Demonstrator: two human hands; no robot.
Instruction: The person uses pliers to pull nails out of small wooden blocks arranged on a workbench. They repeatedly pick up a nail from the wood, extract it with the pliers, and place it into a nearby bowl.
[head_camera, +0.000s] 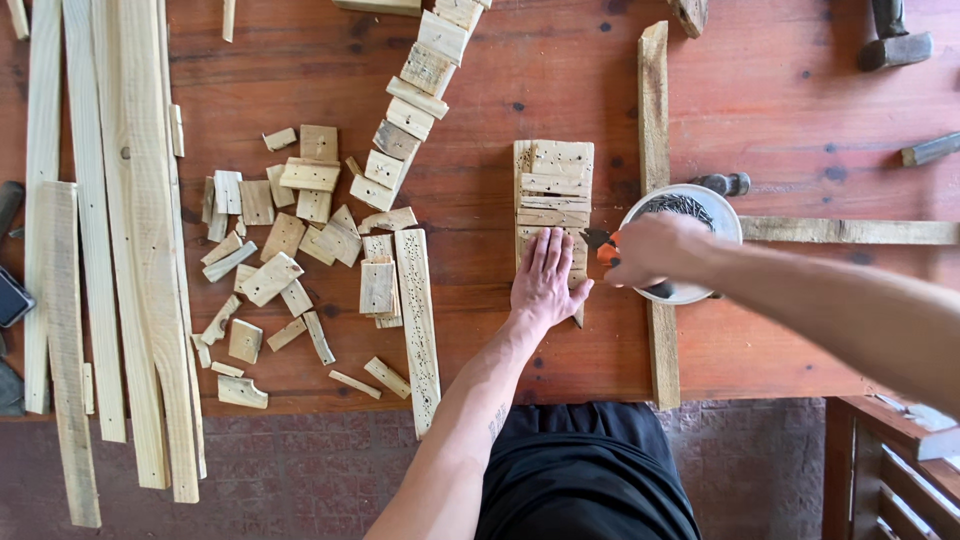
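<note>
Left hand (545, 278) flat on wood stack (553, 190), right hand (650, 250) – orange-handled tool (605, 250)

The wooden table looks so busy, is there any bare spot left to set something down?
Yes: the table is bare between the upright slat and the hammers, and between the block row and the small panel. Scraps crowd the left; planks cover the edge.

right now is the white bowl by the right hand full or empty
Not empty: the white bowl holds a dark heap of what look like small nails, partly hidden by the right hand.
</note>
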